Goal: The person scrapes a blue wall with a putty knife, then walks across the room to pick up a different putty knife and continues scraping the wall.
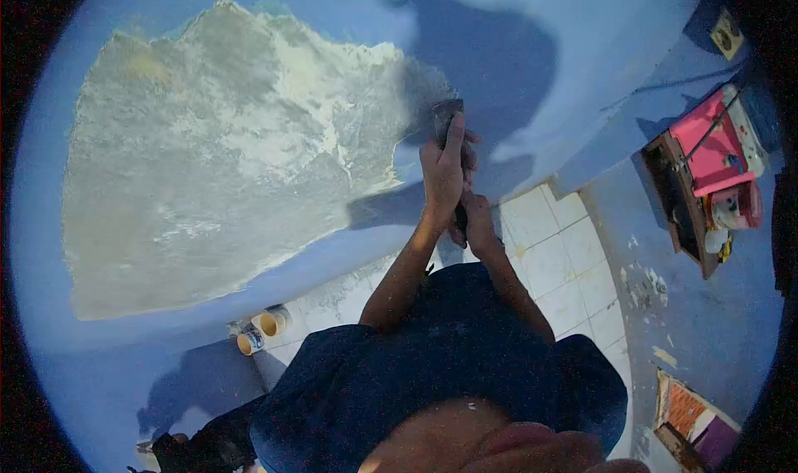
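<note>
Both my hands are on one flat scraper with a dark handle, its blade against the blue wall at the right edge of a rough grey-white plaster patch. My left hand is wrapped round the upper part, with the thumb stretched along it towards the blade. Lower down, my right hand is closed round the dark handle end. The fingers of both hands are partly hidden behind the tool. A shadow falls on the wall around the blade.
Two open containers stand on the white tiled floor at the wall's foot, lower left. On the right wall hangs a wooden shelf with a pink item and a jar. A dark object lies lower left.
</note>
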